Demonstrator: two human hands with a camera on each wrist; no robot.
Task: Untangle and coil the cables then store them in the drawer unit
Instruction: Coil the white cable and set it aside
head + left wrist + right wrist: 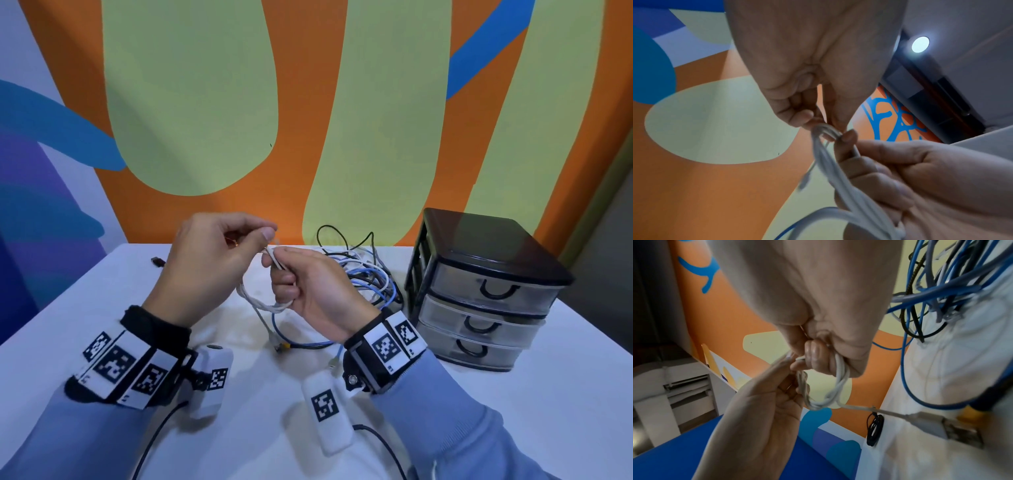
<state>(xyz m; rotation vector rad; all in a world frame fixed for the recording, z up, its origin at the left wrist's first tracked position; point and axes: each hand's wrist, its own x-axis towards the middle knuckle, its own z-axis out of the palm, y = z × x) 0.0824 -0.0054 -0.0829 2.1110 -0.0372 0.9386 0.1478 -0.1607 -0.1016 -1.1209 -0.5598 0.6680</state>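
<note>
1. Only the head view shows the drawer unit (486, 291), at the far right of the counter (548, 394). It also shows the cable pile (370, 277) just left of the unit.
2. The right wrist view alone shows a grey USB plug (941, 426) at the loose end of the white cable (838, 386), and a small black coil (874, 430) lying apart on the counter.
3. The left wrist view shows the white loops from below, with a blurred plug end dangling beside them.
4. Counts: one drawer unit with three closed drawers, each with one dark handle. One white cable is held in several loops. One tangled pile holds blue, grey, white and black leads; their number cannot be told. One yellow-tipped blue plug (284, 347) lies on the near counter between the wrists.
5. The left hand (205, 263) is raised above the counter, back toward the camera. Its thumb and forefinger are pinched on the white cable near the top of the loops.
6. The right hand (315, 294) is just right of it, palm turned left. Its fingers (284, 291) are curled round the white loops, which hang below the fist, clear of the counter.
</note>
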